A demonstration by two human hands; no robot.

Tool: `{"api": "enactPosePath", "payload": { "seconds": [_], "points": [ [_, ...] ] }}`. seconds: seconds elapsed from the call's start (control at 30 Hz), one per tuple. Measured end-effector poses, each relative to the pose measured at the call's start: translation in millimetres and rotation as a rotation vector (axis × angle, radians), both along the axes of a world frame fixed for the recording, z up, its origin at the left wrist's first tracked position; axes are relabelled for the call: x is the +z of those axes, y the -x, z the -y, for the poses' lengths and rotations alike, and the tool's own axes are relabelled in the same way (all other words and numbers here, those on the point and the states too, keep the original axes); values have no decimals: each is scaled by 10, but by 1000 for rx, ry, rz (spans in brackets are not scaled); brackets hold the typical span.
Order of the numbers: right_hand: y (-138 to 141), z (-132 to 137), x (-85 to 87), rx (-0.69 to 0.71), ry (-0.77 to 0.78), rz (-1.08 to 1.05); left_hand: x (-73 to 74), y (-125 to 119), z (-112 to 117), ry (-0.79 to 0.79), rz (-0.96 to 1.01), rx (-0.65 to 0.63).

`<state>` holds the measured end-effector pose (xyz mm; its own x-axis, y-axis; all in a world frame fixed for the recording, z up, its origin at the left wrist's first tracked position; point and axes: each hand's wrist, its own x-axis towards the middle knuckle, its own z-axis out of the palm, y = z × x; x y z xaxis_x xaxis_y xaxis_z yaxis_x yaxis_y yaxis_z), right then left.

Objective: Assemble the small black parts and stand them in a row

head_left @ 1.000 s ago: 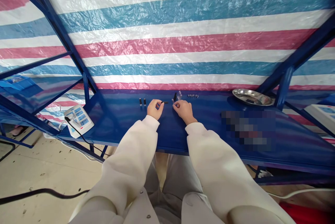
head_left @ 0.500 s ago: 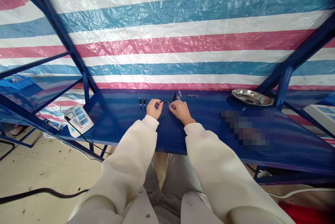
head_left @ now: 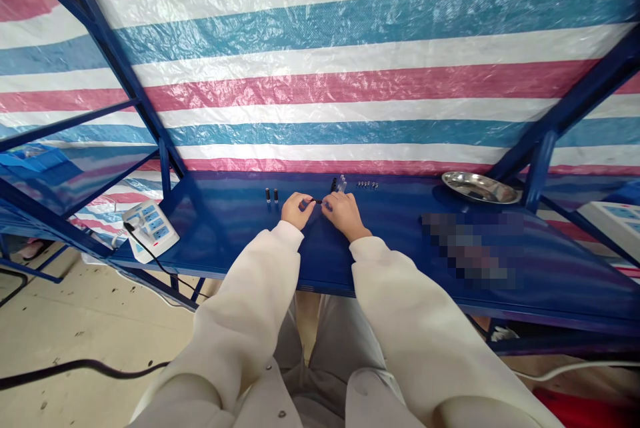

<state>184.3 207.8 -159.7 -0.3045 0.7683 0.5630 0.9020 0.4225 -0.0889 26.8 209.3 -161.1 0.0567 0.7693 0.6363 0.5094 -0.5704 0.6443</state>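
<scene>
My left hand pinches one end of a small thin black tube just above the table. Its other end meets the fingertips of my right hand, which are closed around a small clear piece, mostly hidden by the fingers. Left of my hands, two short black tubes with clear, shiny lower ends sit side by side. Just beyond my right hand lie several black pieces and several clear tube-like pieces. A row of small silvery parts is to their right.
On the blue table, a power strip with a plugged-in cable stands at the left end. A round steel tray lies at the back right, with a blurred-out object in front. Blue frame posts and striped sheeting enclose the back.
My hands have come closer together, and the black tube's free end now reaches my right fingertips. The clear piece, visible earlier, is now mostly covered. The parts on the table have not moved.
</scene>
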Motion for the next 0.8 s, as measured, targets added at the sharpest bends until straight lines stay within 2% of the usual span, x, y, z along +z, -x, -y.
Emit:
{"api": "enactPosePath", "payload": {
  "seconds": [0.53, 0.7, 0.8],
  "points": [
    [-19, -11, -31, 71, -50, 54, 22, 1, 26, 78, -105, -16],
    [-28, -3, -15, 63, -25, 68, 102, 1, 66, 104, -268, -2],
    [-27, 1, -9, 57, -16, 53, 218, -5, 88, 103, -427, 10]
  ]
}}
